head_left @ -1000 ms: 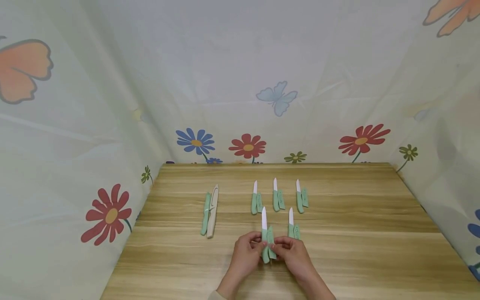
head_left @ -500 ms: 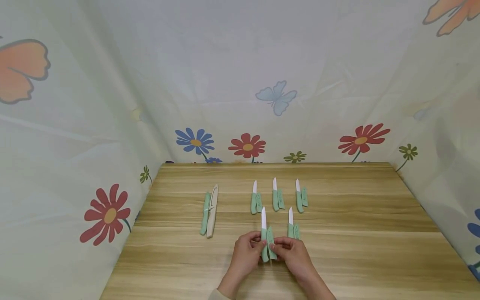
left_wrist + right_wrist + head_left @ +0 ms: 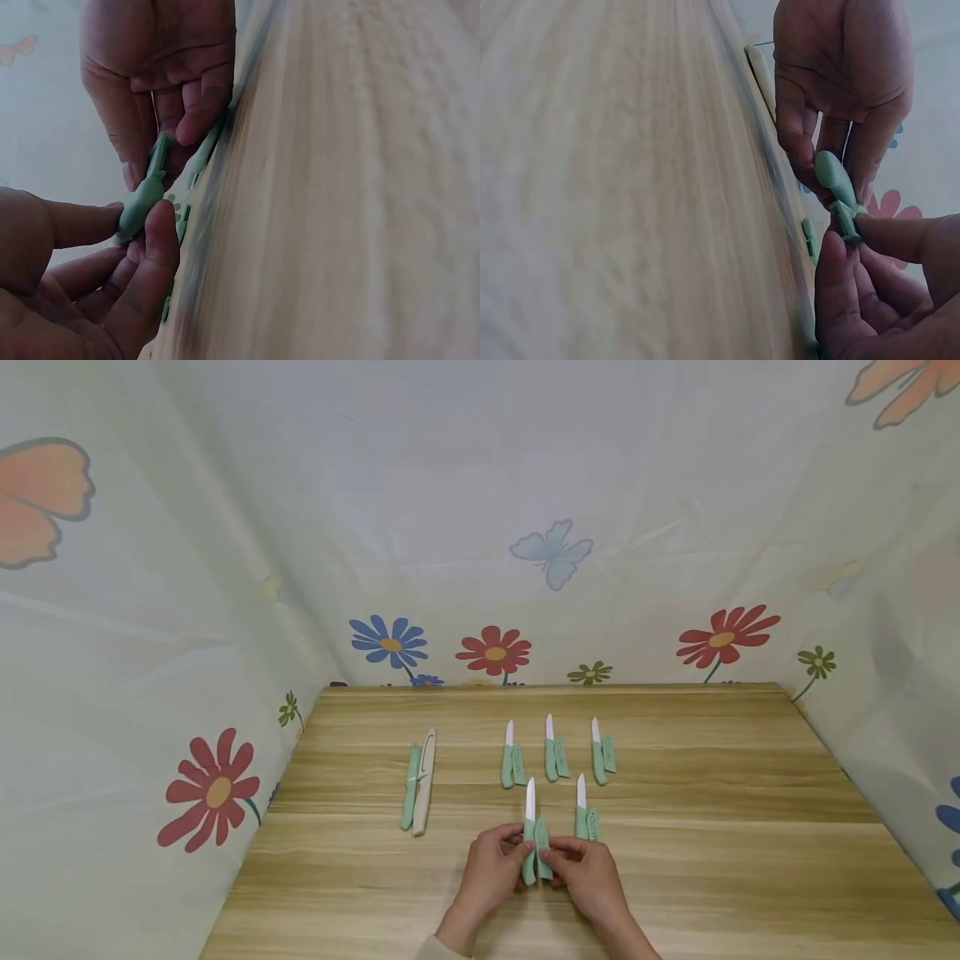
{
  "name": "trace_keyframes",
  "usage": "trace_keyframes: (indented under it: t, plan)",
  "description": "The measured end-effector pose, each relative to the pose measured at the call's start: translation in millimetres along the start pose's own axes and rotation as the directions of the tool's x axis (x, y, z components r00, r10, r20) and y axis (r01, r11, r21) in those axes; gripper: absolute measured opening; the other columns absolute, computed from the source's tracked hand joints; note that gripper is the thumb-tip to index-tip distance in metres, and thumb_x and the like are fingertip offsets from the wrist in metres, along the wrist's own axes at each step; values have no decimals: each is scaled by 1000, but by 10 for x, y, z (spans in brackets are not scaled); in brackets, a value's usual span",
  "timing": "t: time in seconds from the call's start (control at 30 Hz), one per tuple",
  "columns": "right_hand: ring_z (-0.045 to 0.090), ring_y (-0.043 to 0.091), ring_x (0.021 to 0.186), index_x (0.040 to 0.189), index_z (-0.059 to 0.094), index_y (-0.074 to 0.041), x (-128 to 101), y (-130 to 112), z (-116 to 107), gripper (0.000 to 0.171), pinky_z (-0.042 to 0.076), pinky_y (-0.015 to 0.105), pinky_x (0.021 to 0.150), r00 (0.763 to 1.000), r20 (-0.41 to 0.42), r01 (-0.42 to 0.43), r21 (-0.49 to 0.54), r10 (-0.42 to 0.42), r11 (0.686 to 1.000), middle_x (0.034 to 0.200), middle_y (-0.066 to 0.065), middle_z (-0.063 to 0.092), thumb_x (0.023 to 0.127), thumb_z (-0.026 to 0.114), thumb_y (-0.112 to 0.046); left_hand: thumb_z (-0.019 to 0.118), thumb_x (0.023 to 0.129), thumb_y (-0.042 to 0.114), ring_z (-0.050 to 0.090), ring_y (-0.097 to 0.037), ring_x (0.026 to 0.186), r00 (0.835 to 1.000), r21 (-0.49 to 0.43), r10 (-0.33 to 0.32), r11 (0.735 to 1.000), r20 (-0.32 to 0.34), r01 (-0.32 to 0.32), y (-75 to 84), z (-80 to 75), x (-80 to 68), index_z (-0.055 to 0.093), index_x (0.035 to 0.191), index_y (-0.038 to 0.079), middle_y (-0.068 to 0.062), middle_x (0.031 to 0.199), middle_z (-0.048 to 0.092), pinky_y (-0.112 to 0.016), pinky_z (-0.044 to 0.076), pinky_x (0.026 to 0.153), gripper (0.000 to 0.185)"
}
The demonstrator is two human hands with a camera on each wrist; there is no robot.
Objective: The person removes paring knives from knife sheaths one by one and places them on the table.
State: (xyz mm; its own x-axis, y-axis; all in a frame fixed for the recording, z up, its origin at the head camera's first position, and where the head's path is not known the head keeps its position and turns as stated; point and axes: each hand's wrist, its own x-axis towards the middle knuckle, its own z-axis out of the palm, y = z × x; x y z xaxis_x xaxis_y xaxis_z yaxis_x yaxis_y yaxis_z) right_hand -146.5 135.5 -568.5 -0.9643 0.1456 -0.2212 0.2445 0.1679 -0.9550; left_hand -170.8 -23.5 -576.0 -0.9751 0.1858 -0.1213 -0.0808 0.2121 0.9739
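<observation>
Between thumb and fingers, my left hand (image 3: 491, 870) pinches the green handle of a paring knife (image 3: 530, 831), its white blade pointing away toward the back. My right hand (image 3: 590, 872) pinches the matching green sheath (image 3: 543, 852), held alongside the handle. In the left wrist view the rounded handle end (image 3: 141, 208) shows between the left thumb and fingers. From the right wrist, the sheath (image 3: 845, 221) sits between the right thumb and fingers, close against the handle. Just beyond my right hand lies another green knife (image 3: 581, 806) with its sheath beside it.
Across the back of the wooden table (image 3: 712, 860) lie three more green knives, among them the left one (image 3: 507, 760), the middle one (image 3: 551, 756) and the right one (image 3: 598, 756), each beside a sheath. At left, a green knife (image 3: 410, 789) lies against a larger beige knife (image 3: 424, 785).
The held knife has tilted slightly, its blade tip shifting a little to the right. Both hands keep their grips in nearly the same place.
</observation>
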Motion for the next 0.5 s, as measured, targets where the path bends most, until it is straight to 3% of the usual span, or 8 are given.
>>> trace_keyframes:
  t: [0.23,0.43,0.5]
  plan:
    - [69,18,58,123,73,-7,17,-24,7,33,56,27,52,998,-57,27,-90,-32,996,81,6,76,90,77,-7,70,97,9,62,-11,56,999,85,-6,996,39,3,3,4,51,69,129,-1,-1,89,71,-28,56,46,34]
    - [69,13,59,126,71,0,20,-15,27,36,56,25,53,995,-51,72,-216,-85,974,85,6,76,90,73,-4,66,98,5,57,-8,46,997,225,9,974,70,-25,32,-19,112,73,124,5,2,78,62,-25,51,41,27]
    - [68,11,60,126,70,3,22,-18,36,38,56,24,54,993,-45,97,-244,-112,965,86,6,76,89,72,-2,66,98,4,56,-5,53,997,284,35,957,71,-54,50,-18,130,75,119,6,2,78,60,-22,49,45,23]
